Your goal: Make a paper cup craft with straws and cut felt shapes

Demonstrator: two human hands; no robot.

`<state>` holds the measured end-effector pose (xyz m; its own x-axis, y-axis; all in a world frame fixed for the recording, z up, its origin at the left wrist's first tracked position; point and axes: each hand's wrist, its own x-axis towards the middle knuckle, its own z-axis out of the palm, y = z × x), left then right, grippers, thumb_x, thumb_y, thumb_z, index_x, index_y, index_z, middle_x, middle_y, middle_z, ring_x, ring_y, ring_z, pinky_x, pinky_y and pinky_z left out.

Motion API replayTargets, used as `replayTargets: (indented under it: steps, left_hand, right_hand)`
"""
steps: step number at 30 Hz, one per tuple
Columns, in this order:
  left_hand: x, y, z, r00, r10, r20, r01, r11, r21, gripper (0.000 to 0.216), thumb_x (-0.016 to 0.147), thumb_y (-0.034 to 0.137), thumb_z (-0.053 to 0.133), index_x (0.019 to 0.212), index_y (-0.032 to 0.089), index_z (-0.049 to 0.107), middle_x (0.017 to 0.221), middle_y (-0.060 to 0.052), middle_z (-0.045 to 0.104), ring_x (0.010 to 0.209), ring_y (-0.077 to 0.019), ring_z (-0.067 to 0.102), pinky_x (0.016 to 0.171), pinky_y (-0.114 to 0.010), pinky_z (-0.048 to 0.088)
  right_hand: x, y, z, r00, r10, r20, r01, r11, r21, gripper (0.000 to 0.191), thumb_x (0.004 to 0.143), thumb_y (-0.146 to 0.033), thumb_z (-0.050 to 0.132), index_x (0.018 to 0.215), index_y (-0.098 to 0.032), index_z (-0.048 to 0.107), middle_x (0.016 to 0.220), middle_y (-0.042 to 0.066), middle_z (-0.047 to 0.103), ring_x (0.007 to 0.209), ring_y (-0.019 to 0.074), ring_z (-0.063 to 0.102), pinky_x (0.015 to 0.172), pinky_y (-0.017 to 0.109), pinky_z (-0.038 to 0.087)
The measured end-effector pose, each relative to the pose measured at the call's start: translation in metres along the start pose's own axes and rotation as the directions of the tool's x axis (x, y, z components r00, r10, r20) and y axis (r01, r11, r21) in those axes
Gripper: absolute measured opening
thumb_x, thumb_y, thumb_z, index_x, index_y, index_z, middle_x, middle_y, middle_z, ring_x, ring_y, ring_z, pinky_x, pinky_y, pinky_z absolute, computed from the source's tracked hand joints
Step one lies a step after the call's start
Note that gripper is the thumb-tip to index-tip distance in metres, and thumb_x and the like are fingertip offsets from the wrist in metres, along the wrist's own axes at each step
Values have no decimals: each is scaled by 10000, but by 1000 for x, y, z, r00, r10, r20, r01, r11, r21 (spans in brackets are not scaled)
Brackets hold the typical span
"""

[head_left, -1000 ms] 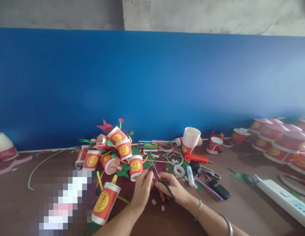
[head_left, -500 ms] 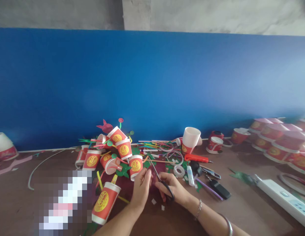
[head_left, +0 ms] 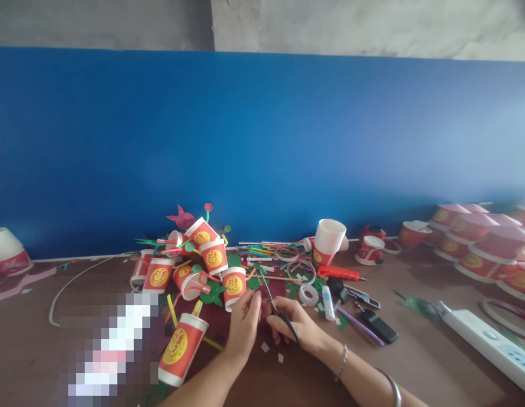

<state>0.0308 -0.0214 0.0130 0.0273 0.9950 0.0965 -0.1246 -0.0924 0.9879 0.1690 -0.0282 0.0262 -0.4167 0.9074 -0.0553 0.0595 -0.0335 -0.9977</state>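
Observation:
My right hand (head_left: 294,319) is closed round the handles of a pair of black-handled scissors (head_left: 268,293), whose blades point up and away to the left. Beside it, my left hand (head_left: 245,319) is pinched on a small dark red piece of paper (head_left: 264,305), mostly hidden between the fingers. The scissor blades lie close against this piece. Two small white paper scraps (head_left: 281,358) rest on the table just below my hands. A red paper cup (head_left: 234,288) with a yellow print stands just beyond my left hand.
Several red cups with straws and paper shapes pile up at left, one cup (head_left: 183,350) lying nearer. Behind my hands are straws, a tape roll (head_left: 308,295), a glue tube (head_left: 328,303) and stacked cups (head_left: 329,240). A red glue gun (head_left: 339,273), black key fob (head_left: 376,326) and power strip (head_left: 491,345) sit right.
The scissor blades have shifted slightly and look a little more open. Both hands stay in nearly the same place, and the things on the table have not moved.

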Motion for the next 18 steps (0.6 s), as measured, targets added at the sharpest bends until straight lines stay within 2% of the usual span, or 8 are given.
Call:
replayTargets:
  steps: [18]
  left_hand:
    - [1,-5,-1,1000,10,20,-11,1000,26,433,806,548,508,578,209,365,509,73,319,477,-87,282,460,-236,225]
  right_hand:
    - [0,0,0,1000,-7,-2,7,1000,-28,402,686,-515,701,706,-181,477,488,-61,536,398,69,467,392,179,343]
